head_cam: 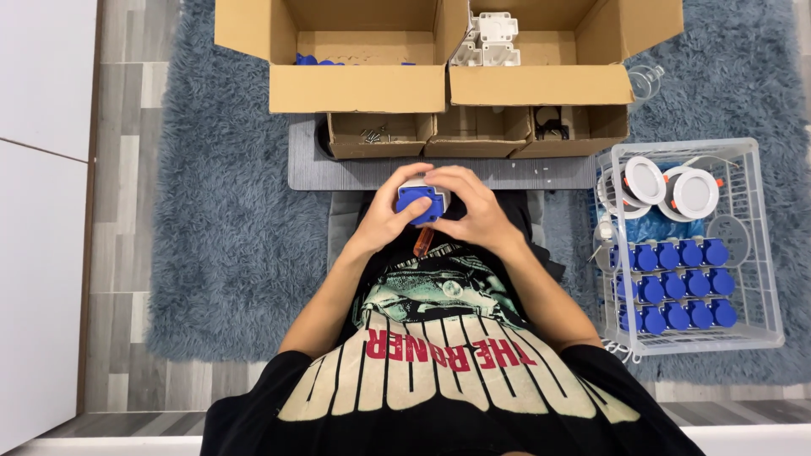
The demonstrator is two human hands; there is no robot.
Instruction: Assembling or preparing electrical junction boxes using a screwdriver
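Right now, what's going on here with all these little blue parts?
A person sits on a shaggy blue rug, holding a small blue and white part in both hands, left hand and right hand, above their lap. An orange tool lies just under it. To their right, a wire basket holds rows of blue parts and round white lamps. Open cardboard boxes stand ahead.

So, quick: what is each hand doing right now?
Left hand: closed on the left side of a small blue and white part.
Right hand: closed on the same part from the right.
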